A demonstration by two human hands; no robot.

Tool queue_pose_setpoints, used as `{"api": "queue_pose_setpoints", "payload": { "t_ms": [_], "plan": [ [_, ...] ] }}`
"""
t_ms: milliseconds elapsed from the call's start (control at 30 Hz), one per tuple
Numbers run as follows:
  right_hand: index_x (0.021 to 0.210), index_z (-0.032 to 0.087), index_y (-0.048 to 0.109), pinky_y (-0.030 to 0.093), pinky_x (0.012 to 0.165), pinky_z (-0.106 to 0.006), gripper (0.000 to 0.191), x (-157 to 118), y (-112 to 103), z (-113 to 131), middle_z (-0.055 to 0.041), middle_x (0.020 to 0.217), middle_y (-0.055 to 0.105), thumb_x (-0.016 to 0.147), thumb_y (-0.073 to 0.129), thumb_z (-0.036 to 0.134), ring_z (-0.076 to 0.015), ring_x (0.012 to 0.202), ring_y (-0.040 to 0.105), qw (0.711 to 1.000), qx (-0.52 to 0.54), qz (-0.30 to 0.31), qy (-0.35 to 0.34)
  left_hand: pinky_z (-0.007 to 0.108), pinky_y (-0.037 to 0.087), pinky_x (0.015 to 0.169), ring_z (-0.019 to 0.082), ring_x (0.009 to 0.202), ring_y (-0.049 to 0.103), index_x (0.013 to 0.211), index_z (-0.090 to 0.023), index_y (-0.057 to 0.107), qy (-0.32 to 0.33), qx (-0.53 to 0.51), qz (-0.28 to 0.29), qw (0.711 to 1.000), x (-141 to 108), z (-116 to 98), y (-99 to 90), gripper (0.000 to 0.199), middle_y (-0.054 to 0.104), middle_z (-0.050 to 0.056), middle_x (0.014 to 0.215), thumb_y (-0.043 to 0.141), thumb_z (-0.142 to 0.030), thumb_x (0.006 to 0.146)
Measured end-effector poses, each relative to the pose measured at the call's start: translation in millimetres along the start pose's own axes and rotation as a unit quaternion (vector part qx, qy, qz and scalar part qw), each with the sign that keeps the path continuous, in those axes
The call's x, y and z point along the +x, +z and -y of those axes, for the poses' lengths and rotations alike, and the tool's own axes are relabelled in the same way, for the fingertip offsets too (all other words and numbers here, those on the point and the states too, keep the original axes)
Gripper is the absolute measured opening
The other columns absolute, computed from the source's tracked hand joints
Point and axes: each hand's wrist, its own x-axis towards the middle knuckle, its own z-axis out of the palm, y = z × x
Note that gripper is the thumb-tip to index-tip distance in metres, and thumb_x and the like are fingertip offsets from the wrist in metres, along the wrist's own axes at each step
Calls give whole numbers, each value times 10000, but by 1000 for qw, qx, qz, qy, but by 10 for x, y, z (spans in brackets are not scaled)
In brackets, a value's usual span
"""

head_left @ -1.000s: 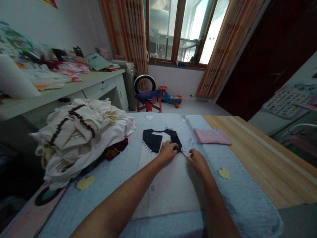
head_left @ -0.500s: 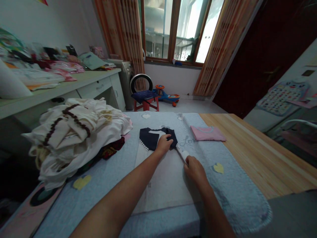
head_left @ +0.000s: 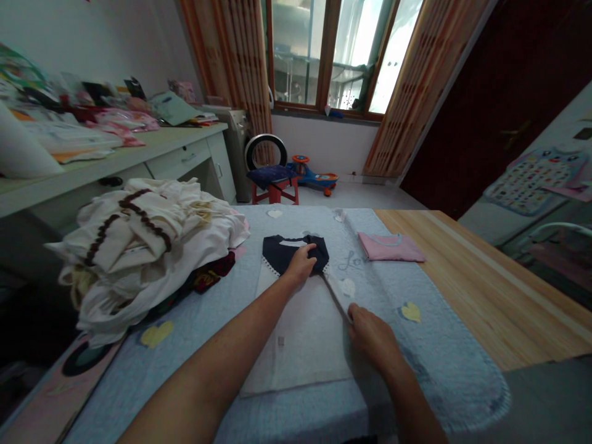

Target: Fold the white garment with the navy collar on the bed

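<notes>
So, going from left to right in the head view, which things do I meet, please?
pile of white clothes → left hand → right hand → folded pink garment → wooden tabletop

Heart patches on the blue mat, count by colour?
Yellow hearts: 2
White hearts: 3 (the far one by the lettering is small and hard to make out)
Total: 5
</notes>
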Motion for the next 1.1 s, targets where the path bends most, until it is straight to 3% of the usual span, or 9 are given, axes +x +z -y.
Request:
{"api": "queue_pose_setpoints", "payload": {
  "t_ms": [133,233,333,600,767,900,1100],
  "plan": [
    [1051,183,588,366,664,-293,214,-26,-47,173,-125,994,710,908,442,120,-251,909,678,1000,1,6,-16,390,438,1087,236,1221,580,1297,-166,618,21,4,-3,1000,28,-44,-132,584,629,100,1316,531,-37,734],
    [1071,182,592,381,664,-296,214,-31,-39,300,-133,982,719,924,439,153,-255,880,687,999,-6,16,-28,378,390,1131,231,1265,544,1297,-147,608,62,50,-11,997,26,-49,-257,543,597,109,1346,537,-59,766],
    [1083,178,588,370,646,-292,222,-37,4,381,-133,977,726,928,430,168,-258,864,695,999,-9,22,-45,369,383,1133,234,1266,541,1306,-121,588,61,114,-4,992,-8,-7,-331,520,594,130,1327,548,-81,789],
    [1084,187,570,314,625,-284,295,-109,-5,370,-123,969,725,807,501,111,-249,845,687,995,3,39,-89,393,374,1134,264,1284,529,1323,-142,566,37,171,20,984,-35,34,-312,566,589,135,1337,560,-65,763],
    [1115,206,567,291,629,-271,293,-58,-47,378,-79,873,713,837,501,141,-219,816,661,991,83,29,-98,345,345,1154,237,1315,493,1378,-105,502,83,186,-6,979,-17,-3,-330,583,540,149,1368,520,-78,796],
    [1137,210,557,288,627,-251,295,-6,12,389,-19,794,684,849,517,160,-173,741,623,980,158,38,-116,365,382,1122,260,1282,521,1360,-120,519,57,227,24,972,-12,40,-335,553,553,147,1345,559,-123,809],
    [1073,205,607,314,640,-243,198,20,87,352,-24,815,697,899,535,267,-164,734,610,970,197,46,-134,342,360,1140,252,1318,492,1346,-116,537,61,241,42,968,26,25,-359,554,551,150,1363,552,-73,794]
  ]
}}
